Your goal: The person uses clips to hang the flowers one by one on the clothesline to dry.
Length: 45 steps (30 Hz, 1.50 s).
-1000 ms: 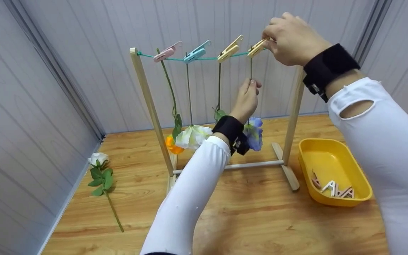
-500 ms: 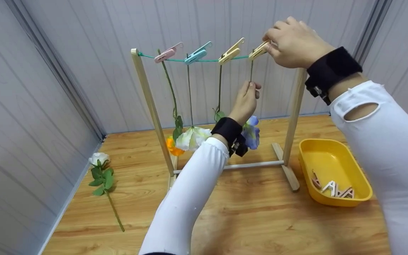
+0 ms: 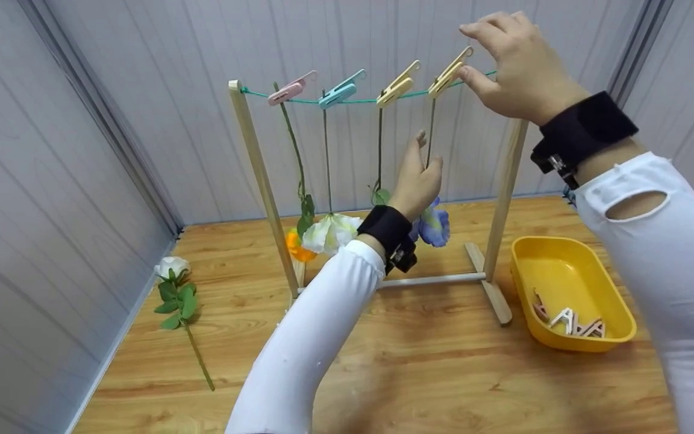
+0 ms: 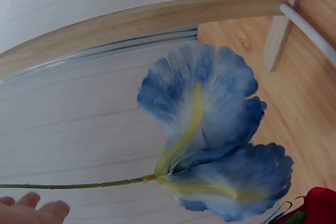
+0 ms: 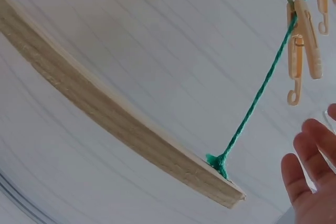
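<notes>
A pale yellow clothespin [image 3: 448, 73] clips the stem of a blue artificial flower [image 4: 210, 108] to a green cord [image 5: 257, 98]; the bloom hangs head down. My right hand [image 3: 518, 72] is spread beside that clothespin, its thumb tip close to the handle; in the right wrist view the fingers stand apart from it. Lower down, my left hand [image 3: 417, 184] has its fingers loosened beside the stem, holding nothing. Farther left along the cord, another yellow clothespin [image 3: 396, 91], a blue one [image 3: 339, 95] and a pink one [image 3: 287, 92] each hold a stem.
The cord spans a wooden frame [image 3: 256, 175]. A white rose [image 3: 172, 268] lies on the wood-patterned surface at left. At right, a yellow bin [image 3: 555, 271] holds several clothespins. An orange flower [image 3: 300, 246], a white flower [image 3: 330, 234] and a red flower [image 4: 315, 208] hang nearby.
My right hand has let go of the yellow clothespin and drawn up and right, its fingers spreading. My left hand has released the stem and lowered slightly. The clothespin stays on the cord.
</notes>
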{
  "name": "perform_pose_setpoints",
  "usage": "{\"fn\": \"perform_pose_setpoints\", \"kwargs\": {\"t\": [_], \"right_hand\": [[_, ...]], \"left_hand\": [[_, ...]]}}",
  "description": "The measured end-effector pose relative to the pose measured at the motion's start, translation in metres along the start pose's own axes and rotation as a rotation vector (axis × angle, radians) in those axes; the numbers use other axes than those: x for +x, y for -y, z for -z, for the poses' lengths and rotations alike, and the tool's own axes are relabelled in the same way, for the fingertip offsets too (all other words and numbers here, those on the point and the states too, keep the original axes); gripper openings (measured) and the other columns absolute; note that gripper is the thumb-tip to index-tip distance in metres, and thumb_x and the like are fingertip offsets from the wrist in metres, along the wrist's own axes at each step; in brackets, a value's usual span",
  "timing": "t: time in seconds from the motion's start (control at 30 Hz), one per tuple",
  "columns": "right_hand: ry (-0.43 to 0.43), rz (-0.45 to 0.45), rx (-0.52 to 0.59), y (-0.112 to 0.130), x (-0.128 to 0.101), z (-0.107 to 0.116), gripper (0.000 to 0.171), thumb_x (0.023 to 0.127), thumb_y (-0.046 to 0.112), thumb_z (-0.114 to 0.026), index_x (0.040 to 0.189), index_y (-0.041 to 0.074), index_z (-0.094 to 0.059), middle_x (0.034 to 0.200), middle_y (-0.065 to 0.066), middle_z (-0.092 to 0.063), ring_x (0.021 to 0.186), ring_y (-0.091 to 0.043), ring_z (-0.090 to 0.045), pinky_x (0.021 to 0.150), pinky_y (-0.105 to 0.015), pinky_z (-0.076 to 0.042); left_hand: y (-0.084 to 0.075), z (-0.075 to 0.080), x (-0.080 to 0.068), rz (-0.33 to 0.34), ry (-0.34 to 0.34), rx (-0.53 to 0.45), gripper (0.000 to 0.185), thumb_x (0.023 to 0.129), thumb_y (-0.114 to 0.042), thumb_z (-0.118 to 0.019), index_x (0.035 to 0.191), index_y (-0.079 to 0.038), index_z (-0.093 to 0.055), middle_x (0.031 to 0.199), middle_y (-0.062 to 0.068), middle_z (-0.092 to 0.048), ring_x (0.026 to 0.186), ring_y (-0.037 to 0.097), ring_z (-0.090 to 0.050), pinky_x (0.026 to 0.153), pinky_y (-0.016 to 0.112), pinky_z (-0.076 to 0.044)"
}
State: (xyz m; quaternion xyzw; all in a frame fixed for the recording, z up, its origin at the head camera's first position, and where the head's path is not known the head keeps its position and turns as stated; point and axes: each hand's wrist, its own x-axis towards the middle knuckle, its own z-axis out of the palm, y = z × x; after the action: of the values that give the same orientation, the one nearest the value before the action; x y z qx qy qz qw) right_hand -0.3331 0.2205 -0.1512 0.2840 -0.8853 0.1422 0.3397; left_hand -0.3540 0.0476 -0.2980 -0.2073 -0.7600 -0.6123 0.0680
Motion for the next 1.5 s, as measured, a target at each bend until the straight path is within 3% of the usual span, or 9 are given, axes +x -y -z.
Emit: {"fn": "perform_pose_setpoints", "kwargs": {"t": [0.17, 0.33, 0.53, 0.67, 0.93, 1.13, 1.33, 1.5], "right_hand": [[-0.097, 0.081, 0.037, -0.001, -0.015, -0.006, 0.048, 0.107, 0.017, -0.064, 0.147, -0.008, -0.058, 0.142, -0.033, -0.06, 0.133, -0.052, -0.052, 0.114, -0.062, -0.042], [-0.144, 0.125, 0.082, -0.006, -0.038, -0.018, 0.04, 0.104, 0.013, -0.067, 0.137, -0.011, -0.064, 0.129, -0.034, -0.066, 0.114, -0.049, -0.06, 0.099, -0.054, -0.049], [-0.157, 0.145, 0.101, -0.014, -0.069, -0.035, 0.032, 0.101, 0.007, -0.071, 0.127, -0.011, -0.068, 0.114, -0.031, -0.07, 0.095, -0.042, -0.064, 0.086, -0.036, -0.047], [-0.168, 0.145, 0.099, -0.019, -0.088, -0.046, 0.029, 0.1, 0.005, -0.072, 0.124, -0.012, -0.07, 0.107, -0.028, -0.071, 0.088, -0.038, -0.064, 0.081, -0.028, -0.044], [-0.15, 0.141, 0.077, -0.029, -0.123, -0.062, 0.023, 0.1, 0.005, -0.074, 0.116, -0.011, -0.073, 0.092, -0.023, -0.07, 0.076, -0.03, -0.062, 0.073, -0.017, -0.04], [-0.153, 0.159, 0.076, -0.04, -0.148, -0.07, 0.015, 0.099, 0.003, -0.071, 0.107, -0.009, -0.076, 0.085, -0.018, -0.071, 0.072, -0.025, -0.062, 0.071, -0.015, -0.039], [-0.133, 0.158, 0.093, -0.056, -0.18, -0.08, 0.009, 0.096, -0.001, -0.07, 0.09, -0.003, -0.076, 0.076, -0.011, -0.068, 0.066, -0.015, -0.056, 0.065, -0.017, -0.04], [-0.003, 0.062, 0.069, -0.073, -0.211, -0.09, 0.014, 0.091, 0.001, -0.075, 0.079, 0.007, -0.074, 0.068, 0.002, -0.064, 0.061, -0.005, -0.05, 0.058, -0.022, -0.042]], "left_hand": [[0.003, 0.002, -0.013, -0.101, -0.055, 0.127, 0.062, 0.112, -0.013, -0.051, 0.168, 0.0, -0.028, 0.173, 0.019, -0.035, 0.164, 0.03, -0.031, 0.134, 0.041, -0.029], [0.009, 0.006, -0.03, -0.205, -0.072, 0.193, 0.05, 0.109, -0.008, -0.057, 0.155, 0.005, -0.044, 0.159, 0.022, -0.05, 0.149, 0.033, -0.048, 0.125, 0.037, -0.041], [0.023, 0.017, -0.051, -0.214, -0.019, 0.204, 0.038, 0.108, -0.007, -0.059, 0.143, 0.005, -0.051, 0.141, 0.02, -0.057, 0.127, 0.03, -0.058, 0.101, 0.028, -0.054], [0.03, 0.025, -0.064, -0.252, 0.016, 0.231, 0.033, 0.108, -0.007, -0.059, 0.138, 0.005, -0.052, 0.135, 0.022, -0.059, 0.119, 0.03, -0.062, 0.093, 0.026, -0.056], [0.039, 0.037, -0.091, -0.367, 0.079, 0.269, 0.023, 0.107, -0.004, -0.06, 0.127, 0.005, -0.055, 0.124, 0.025, -0.062, 0.105, 0.03, -0.066, 0.083, 0.031, -0.059], [0.051, 0.043, -0.108, -0.439, 0.099, 0.35, 0.019, 0.105, -0.004, -0.063, 0.121, 0.004, -0.059, 0.112, 0.022, -0.066, 0.095, 0.029, -0.066, 0.077, 0.041, -0.06], [0.066, 0.053, -0.125, -0.388, 0.145, 0.401, 0.019, 0.107, -0.008, -0.063, 0.123, 0.001, -0.059, 0.117, 0.019, -0.065, 0.102, 0.031, -0.066, 0.083, 0.044, -0.06], [0.081, 0.063, -0.139, -0.309, 0.191, 0.434, 0.021, 0.108, -0.009, -0.064, 0.125, 0.0, -0.058, 0.12, 0.018, -0.064, 0.107, 0.031, -0.066, 0.092, 0.041, -0.059]]}}
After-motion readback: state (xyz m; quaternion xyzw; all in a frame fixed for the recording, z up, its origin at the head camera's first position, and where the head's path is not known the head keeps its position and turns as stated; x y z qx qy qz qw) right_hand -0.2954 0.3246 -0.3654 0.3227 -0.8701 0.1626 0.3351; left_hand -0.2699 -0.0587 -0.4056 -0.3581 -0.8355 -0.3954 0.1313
